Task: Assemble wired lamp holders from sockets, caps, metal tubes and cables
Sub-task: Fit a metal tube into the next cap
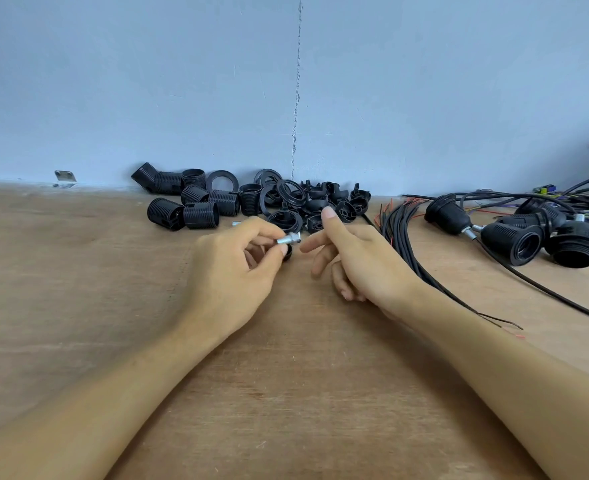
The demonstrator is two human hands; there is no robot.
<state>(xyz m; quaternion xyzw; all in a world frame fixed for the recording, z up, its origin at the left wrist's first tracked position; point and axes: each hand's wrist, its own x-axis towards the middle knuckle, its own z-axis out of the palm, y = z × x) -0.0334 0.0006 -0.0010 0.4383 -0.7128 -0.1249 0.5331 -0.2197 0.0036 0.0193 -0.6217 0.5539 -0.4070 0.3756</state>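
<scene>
Left hand: fingers pinch metal tube, black cap beneath, just before the socket pile.
Right hand: fingers loosely spread, empty, also before the pile.
Cables: right of the pile.

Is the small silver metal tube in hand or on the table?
In hand: the left hand pinches the small silver metal tube.

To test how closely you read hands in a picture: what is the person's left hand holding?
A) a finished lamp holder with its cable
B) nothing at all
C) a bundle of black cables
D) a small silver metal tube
D: the left hand pinches a short silver metal tube between thumb and fingertips, while the right hand is open beside it and the black cables lie untouched on the table.
</scene>
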